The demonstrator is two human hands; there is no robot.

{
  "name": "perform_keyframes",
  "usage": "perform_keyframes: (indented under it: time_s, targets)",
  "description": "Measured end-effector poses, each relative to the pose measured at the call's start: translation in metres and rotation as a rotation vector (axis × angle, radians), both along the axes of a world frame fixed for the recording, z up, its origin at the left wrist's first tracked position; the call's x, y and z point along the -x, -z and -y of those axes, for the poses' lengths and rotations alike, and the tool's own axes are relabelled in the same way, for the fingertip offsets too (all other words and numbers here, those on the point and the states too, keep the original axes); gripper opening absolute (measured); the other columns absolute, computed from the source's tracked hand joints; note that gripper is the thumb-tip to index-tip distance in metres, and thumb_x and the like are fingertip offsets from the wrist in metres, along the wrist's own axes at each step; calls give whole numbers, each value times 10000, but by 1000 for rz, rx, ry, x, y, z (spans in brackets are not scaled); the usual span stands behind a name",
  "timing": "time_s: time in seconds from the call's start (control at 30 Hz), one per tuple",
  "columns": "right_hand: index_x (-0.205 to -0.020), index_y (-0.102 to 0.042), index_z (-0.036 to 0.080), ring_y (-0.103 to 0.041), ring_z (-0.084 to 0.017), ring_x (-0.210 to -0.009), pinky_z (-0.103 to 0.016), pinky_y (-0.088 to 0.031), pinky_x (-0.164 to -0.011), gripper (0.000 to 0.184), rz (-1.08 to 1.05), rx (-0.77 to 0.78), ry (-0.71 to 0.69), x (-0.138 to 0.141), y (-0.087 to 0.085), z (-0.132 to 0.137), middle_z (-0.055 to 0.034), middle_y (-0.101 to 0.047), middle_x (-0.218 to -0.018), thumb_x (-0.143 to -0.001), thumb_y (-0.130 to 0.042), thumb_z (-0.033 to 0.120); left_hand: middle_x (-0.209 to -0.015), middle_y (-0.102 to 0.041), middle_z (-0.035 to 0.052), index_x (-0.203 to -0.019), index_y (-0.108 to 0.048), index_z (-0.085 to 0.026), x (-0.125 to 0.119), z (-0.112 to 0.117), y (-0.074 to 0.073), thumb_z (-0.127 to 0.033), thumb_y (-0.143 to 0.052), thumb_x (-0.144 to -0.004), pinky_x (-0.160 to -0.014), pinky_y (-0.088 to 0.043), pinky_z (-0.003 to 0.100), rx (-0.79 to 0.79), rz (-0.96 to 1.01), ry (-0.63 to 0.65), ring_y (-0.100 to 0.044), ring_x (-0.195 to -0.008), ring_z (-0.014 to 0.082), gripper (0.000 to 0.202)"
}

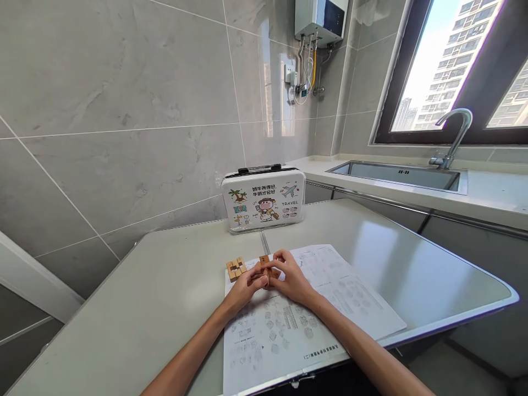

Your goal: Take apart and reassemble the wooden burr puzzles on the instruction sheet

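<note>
- While two bare hands meet over a printed sheet (289, 341), small wooden pieces (275, 273) sit bunched between them on the near side of a pale tabletop (157, 297).
- A slip looks the likeliest mishap: with so many fingertips crowded onto so little wood, one piece could be nudged askew or squeezed out, dropping onto the paper.
- Close on the left stands a second risk, a square wooden block (236, 271) resting at the sheet's far edge, just beside the knuckles; a careless sweep could push it out of line.
- The loose paper, its near edge reaching the table's rim, might slide if a forearm drags across it, carrying the wood along.
- The left hand (251, 281) has thumb and fingers drawn together, pinching the pieces from one side.
- The right hand (291, 278) bends its fingers inward, thumb and forefinger clamped on the same cluster, leaving little gap.
- A piece marked "2" (264, 258) shows beyond the fingertips; whether it is gripped or merely touched cannot be told.
</note>
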State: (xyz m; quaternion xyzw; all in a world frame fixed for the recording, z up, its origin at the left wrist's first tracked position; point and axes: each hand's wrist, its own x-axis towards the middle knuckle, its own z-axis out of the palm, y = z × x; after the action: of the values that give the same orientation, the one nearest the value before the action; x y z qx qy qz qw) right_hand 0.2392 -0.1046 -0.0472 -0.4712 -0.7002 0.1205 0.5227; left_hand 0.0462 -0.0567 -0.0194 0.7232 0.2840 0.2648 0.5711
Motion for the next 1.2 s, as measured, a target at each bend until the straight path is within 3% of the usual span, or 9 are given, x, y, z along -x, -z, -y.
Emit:
perform_keyframes:
  time_s: [0.17, 0.57, 0.83, 1.0, 1.2]
  targets:
    - [-1122, -723, 284, -568, -247, -888, -384, -489, -803, 213, -2, 14, -39, 4, 2, -3, -39, -589, -878, -925, -688, 212, -1127, -720, 93, -1129, -717, -178, 0, 1, -1, -621, -622, -909, -983, -485, 389, -1, -3, -7, -645, -1090, 289, 504]
    - [-1141, -734, 282, -531, -238, -807, -372, -422, -758, 240, 122, -39, 21, 4, 8, -6, -28, -643, -820, -907, -730, 230, -1097, -731, 94, -1130, -720, -170, 1, 0, 6, -605, -643, -888, -934, -496, 388, 43, 55, -31, -655, -1041, 286, 503]
    - [-1120, -721, 272, -543, -221, -827, -340, -449, -761, 293, 26, -3, -13, 3, 3, -1, -11, -609, -808, -896, -640, 100, -1230, -710, 130, -1210, -688, -162, -1, 5, 3, -659, -610, -930, -1044, -488, 421, 90, 107, 15, -655, -1145, 295, 576]
    - [-902, -694, 244, -569, -202, -787, -327, -457, -738, 35, -91, 66, -49, 4, -2, 1, -14, -667, -849, -894, -703, 212, -1054, -755, 104, -1196, -676, -170, -6, 4, 9, -655, -505, -990, -967, -539, 411, 192, 127, 1, -719, -983, 256, 554]
    - [-932, -679, 216, -623, -201, -774, -309, -478, -679, 194, -227, 196, -73, 4, 3, -2, -40, -731, -917, -916, -691, 409, -867, -707, 28, -1250, -608, -184, -8, 5, 10, -647, -551, -963, -764, -568, 352, 107, 81, -41, -707, -743, 205, 547]
